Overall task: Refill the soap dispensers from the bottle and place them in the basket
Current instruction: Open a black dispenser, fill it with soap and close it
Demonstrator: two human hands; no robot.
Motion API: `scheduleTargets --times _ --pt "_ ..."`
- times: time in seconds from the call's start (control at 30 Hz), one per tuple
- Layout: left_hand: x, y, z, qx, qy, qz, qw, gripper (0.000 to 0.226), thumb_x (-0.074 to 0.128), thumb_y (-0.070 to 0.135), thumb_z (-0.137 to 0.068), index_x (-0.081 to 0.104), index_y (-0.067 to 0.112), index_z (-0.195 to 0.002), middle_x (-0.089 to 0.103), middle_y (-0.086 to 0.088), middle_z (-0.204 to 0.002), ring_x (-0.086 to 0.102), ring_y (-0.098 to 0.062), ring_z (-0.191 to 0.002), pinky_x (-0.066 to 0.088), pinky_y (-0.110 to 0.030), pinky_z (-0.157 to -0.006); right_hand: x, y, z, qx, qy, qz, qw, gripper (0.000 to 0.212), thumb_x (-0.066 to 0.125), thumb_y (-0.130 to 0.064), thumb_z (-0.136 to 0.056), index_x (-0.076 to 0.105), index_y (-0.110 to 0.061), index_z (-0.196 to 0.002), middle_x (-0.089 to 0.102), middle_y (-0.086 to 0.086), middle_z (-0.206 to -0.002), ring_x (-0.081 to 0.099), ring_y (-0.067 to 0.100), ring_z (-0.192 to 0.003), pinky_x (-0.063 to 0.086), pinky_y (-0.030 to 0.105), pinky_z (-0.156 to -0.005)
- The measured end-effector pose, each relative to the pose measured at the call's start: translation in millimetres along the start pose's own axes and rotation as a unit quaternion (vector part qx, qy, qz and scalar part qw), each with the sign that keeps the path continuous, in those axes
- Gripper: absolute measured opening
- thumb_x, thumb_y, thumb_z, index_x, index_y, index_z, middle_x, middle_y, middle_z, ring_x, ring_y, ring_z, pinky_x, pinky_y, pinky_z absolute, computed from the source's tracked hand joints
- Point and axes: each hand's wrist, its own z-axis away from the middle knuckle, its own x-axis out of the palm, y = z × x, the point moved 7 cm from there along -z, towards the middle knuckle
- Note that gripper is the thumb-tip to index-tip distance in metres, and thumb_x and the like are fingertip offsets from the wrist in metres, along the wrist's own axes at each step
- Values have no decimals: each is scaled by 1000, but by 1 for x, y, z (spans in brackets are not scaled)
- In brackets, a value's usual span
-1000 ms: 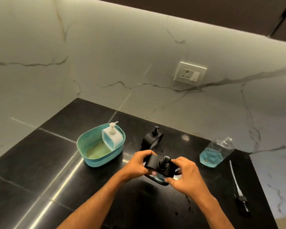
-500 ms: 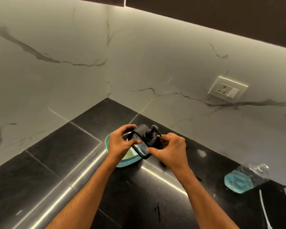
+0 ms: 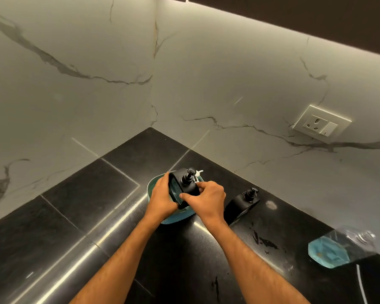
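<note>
Over the basket, both hands clamp one black dispenser: the left hand wraps its near-left face, the right hand pinches the right side, thumb across the front. It stands roughly upright, pump on top, tilted slightly away, directly above the teal basket, so the coming move looks like a straight drop. A white pump peeks out behind it, probably another dispenser already inside; the hands hide the rest. A second black dispenser waits just right, nearer the right hand. The refill bottle lies far right on the black stone counter, tucked into a marble corner.
</note>
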Motion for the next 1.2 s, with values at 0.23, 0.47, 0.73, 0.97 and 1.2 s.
scheduleTargets --times 0.23,0.47,0.73,0.97,1.2 --pt "20 -43 -22 -75 -35 -51 995 107 85 36 -47 38 18 -141 51 -4 -134 49 -23 -127 47 -42 -106 33 15 0 20 -20 3 1000 31 88 -45 -57 79 -23 -78 70 -14 -65 65 -1 -63 51 12 -59" --pt "27 -48 -33 -95 -34 -99 990 63 77 17 -65 44 9 -118 52 -9 -117 52 -25 -112 42 -30 -88 45 24 -4 11 -28 20 999 31 82 -49 -61 73 -22 -75 66 -11 -72 62 5 -68 42 11 -58" --pt "30 -46 -36 -98 -50 -131 985 68 87 19 -62 44 8 -115 51 -8 -116 51 -22 -103 42 -30 -81 45 27 -4 -12 -24 62 998 36 91 -40 -67 73 -19 -91 61 -7 -92 56 4 -83 32 5 -62" --pt "28 -47 -38 -110 -78 -137 981 74 91 18 -62 42 10 -117 52 -7 -121 51 -21 -108 45 -32 -86 56 28 0 -21 -33 34 999 31 94 -26 -68 74 -20 -91 64 -9 -93 62 5 -83 57 19 -74" --pt "31 -47 -36 -125 -77 -149 978 83 87 16 -70 37 3 -135 47 -13 -135 52 -29 -125 49 -37 -97 59 28 4 -37 -28 44 998 21 86 -21 -77 72 -16 -93 60 -7 -94 57 6 -83 49 13 -73"
